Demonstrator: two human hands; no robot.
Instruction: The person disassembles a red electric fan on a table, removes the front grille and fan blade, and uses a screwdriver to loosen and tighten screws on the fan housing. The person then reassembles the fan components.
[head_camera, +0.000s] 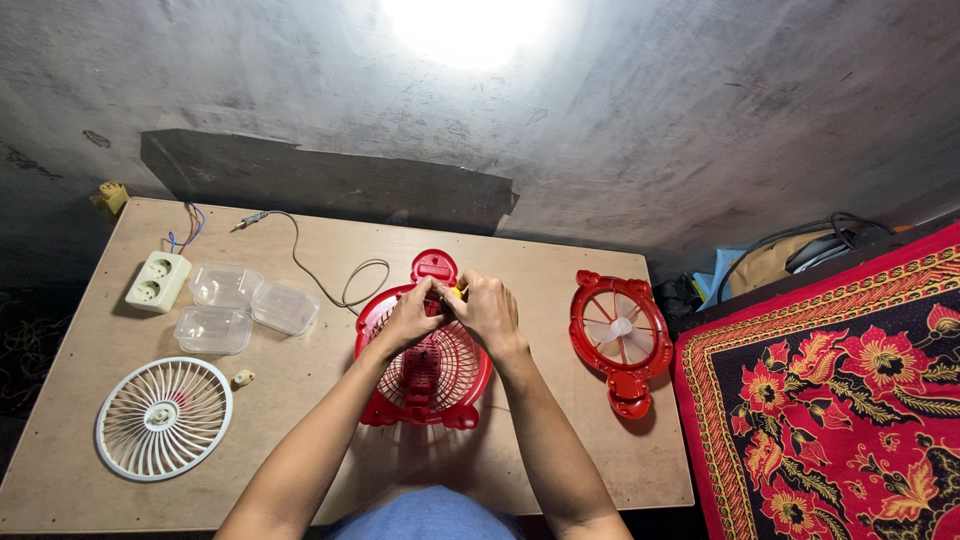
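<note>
While both hands meet over the middle of the counter (560, 300), the red fan housing (425, 375) lies flat under them, nearer to the front edge than to the back one. The left hand (408, 318) is closed with its fingers pinching at the upper rim of the housing, and the right hand (488, 308) is also closed there, gripping a small yellow part (456, 293) between the fingertips. The two hands touch each other, so they hide the exact place where they work.

Beside the right edge of the counter lies a second red fan grille (620, 340) with a pale blade inside it, apart from the housing. Near the front left corner lies a white round grille (164, 418), and a small cream piece (242, 378) rests just beside it. Toward the back left corner there is a white socket strip (158, 280), and next to it three clear plastic boxes (238, 306) stand close together. A thin grey cable (330, 275) runs from the back edge and curls near the housing. To the right of the counter, a red cloth with flower pattern (840, 400) covers another surface.
</note>
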